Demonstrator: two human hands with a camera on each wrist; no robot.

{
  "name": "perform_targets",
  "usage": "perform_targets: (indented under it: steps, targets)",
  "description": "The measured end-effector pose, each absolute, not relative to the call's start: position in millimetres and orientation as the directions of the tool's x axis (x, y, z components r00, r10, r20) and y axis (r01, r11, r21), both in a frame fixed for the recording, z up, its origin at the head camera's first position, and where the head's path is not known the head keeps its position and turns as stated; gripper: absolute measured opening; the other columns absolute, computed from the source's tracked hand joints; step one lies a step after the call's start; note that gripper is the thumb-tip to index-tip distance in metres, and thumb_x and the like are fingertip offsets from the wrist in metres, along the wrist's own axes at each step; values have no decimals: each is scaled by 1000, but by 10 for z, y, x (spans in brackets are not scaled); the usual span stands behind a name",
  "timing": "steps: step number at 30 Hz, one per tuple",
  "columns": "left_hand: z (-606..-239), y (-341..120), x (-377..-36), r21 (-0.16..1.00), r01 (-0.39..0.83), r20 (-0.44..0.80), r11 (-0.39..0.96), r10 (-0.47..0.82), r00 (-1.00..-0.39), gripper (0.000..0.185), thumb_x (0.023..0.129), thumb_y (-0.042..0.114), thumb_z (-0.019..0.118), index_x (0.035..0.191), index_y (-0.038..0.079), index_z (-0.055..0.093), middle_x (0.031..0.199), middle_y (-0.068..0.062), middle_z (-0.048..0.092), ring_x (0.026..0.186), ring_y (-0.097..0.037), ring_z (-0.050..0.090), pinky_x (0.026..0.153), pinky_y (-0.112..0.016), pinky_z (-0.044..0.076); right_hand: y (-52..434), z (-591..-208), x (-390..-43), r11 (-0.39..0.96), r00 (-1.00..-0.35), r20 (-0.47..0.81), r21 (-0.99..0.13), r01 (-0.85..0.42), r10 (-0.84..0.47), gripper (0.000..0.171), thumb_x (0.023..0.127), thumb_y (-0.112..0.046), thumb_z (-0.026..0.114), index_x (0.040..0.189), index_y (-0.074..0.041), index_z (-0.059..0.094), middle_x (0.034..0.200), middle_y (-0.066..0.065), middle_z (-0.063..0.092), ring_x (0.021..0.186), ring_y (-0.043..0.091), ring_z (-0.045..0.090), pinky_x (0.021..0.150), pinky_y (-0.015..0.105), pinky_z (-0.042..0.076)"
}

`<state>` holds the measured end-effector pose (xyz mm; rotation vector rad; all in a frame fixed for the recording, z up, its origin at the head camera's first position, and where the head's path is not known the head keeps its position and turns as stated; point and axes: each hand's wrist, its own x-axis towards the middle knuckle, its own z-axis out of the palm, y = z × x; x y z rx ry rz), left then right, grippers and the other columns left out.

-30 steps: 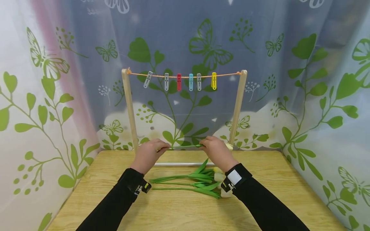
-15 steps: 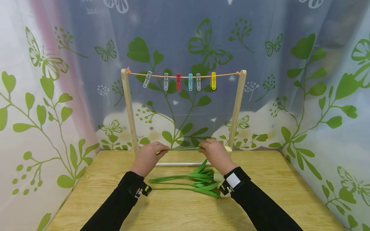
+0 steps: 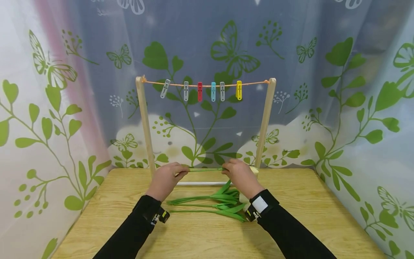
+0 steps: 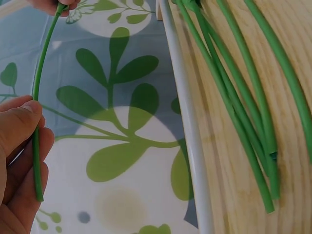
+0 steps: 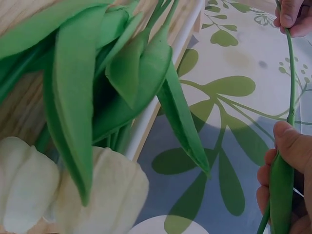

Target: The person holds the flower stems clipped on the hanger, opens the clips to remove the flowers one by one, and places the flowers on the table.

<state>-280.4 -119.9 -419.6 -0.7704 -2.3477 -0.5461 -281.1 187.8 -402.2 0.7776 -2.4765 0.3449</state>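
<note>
A tulip is held level between both hands, its green stem (image 3: 206,170) spanning the gap. My left hand (image 3: 165,180) pinches the stem near its cut end; in the left wrist view the thumb (image 4: 22,119) presses it against the fingers. Higher up, where a leaf (image 5: 281,190) begins, my right hand (image 3: 242,179) grips the same tulip. A bit of pale bloom (image 3: 254,170) shows behind that hand, the rest hidden. Below the hands, several more tulips (image 3: 224,198) lie on the table, stems to the left. Their white blooms (image 5: 102,192) fill the lower left of the right wrist view.
Behind the hands stands a frame with two wooden posts (image 3: 146,126) and a white bottom bar (image 3: 203,183). An orange string (image 3: 178,85) across its top carries several clothespins, one red (image 3: 199,91) and one yellow (image 3: 239,90). A patterned curtain (image 3: 200,36) surrounds the wooden table (image 3: 200,233).
Both hands have sunk slightly with the tulip held between them. The tulips on the table and the clothespins have stayed in place.
</note>
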Motion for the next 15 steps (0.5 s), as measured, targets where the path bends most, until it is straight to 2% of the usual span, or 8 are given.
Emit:
perform_targets:
  steps: [4,9,15]
  targets:
    - [-4235,-1207,-2808,179,641,653,746,397,-645,14,96,14,85,109,21,86,100,4,82,84,-13,77,70,-26,64,1869,-4036,-2794,796,-690,554,-77,-600,-466,15,96,-11,85,110,-6,84,98,6,76,86,19,73,73,28,66]
    - [-4278,-1219,-2804,204,633,628,747,396,-670,14,97,15,85,110,21,86,103,4,83,88,-14,78,72,-27,65,1861,-4081,-2796,790,-680,556,-66,-610,-478,14,95,-10,86,108,-7,84,97,5,76,87,20,73,73,27,66]
    - [-4355,-1240,-2804,226,627,610,745,393,-688,14,97,16,84,110,21,87,103,4,84,90,-14,78,73,-27,66,1857,-4151,-2805,793,-708,516,-85,-603,-483,14,97,-13,84,110,-8,84,98,4,76,89,19,73,75,28,66]
